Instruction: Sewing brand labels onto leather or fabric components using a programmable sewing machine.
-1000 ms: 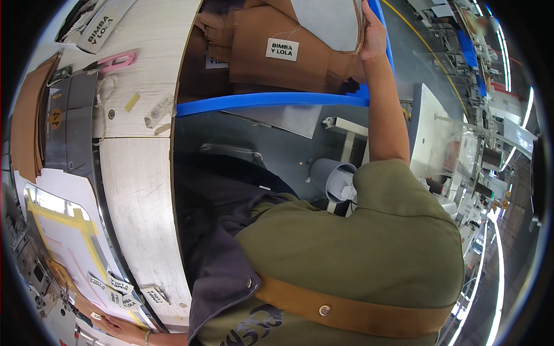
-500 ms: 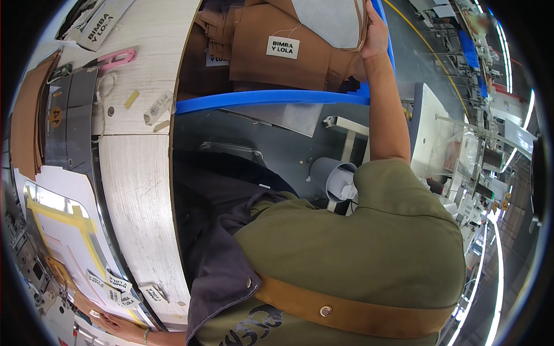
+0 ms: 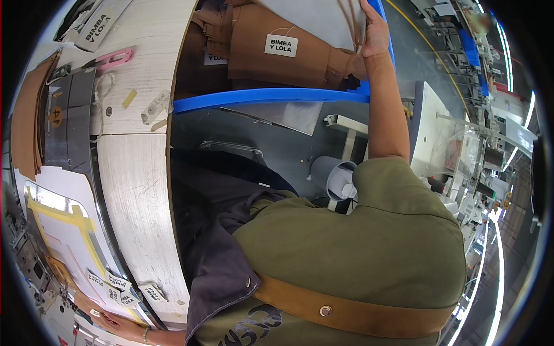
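Observation:
At the top, my right hand (image 3: 375,36) reaches into a blue bin (image 3: 271,98), its fingers closed round the edge of a brown leather-like panel, whose pale grey back (image 3: 317,20) faces up. Beneath it lie brown panels (image 3: 248,66) with a white tag (image 3: 281,45) tied on by string. At the lower left, my left hand (image 3: 109,324) rests with extended fingers on a brown piece (image 3: 86,303) beside a yellow-taped board (image 3: 63,222). A small white bit shows at its fingers; I cannot make out what it is. Several white tags (image 3: 118,285) lie near that hand.
The pale wooden table (image 3: 135,202) carries a pink-handled cutter (image 3: 115,59), dark grey panels (image 3: 81,115) and a brown stack (image 3: 32,115). A grey waste bin (image 3: 329,176) stands on the floor below the blue bin. A white table (image 3: 430,127) is beyond my right arm.
The grey-backed panel in my right hand has swung left and its lower edge now slants across the brown panels. My left hand has hardly moved.

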Tool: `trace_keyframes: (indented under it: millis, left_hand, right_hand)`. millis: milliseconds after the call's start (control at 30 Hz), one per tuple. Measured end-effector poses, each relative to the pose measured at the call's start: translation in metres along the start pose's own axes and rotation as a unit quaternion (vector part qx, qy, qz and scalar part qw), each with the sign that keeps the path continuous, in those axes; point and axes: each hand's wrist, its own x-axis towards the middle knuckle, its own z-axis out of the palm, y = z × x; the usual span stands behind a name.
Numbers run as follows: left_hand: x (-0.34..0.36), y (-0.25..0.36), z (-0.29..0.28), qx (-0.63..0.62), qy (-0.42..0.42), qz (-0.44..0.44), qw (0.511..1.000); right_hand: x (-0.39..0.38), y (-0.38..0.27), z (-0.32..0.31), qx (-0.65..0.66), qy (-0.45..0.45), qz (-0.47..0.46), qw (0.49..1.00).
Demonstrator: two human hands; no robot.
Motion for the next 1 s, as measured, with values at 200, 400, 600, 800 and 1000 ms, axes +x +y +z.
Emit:
trace_keyframes:
  millis: [200, 400, 600, 800, 1000]
  left_hand:
    - [-0.001, -0.003, 0.000, 0.008, -0.014, -0.009, 1.000]
    - [0.000, -0.013, 0.002, 0.013, -0.014, -0.007, 1.000]
    - [-0.004, 0.004, -0.006, 0.011, -0.013, -0.022, 1.000]
    - [-0.006, 0.024, -0.011, -0.021, -0.016, -0.003, 1.000]
    - [-0.007, 0.006, -0.004, -0.058, -0.006, -0.027, 0.998]
  right_hand:
    - [0.004, -0.003, -0.015, 0.065, -0.026, 0.047, 0.996]
    - [0.026, 0.002, -0.052, 0.063, 0.038, -0.039, 0.997]
    - [0.055, 0.002, -0.095, 0.088, 0.064, -0.092, 0.990]
    - [0.033, -0.008, -0.082, 0.107, 0.086, -0.127, 0.982]
    - [0.045, -0.007, -0.101, 0.109, 0.093, -0.151, 0.978]
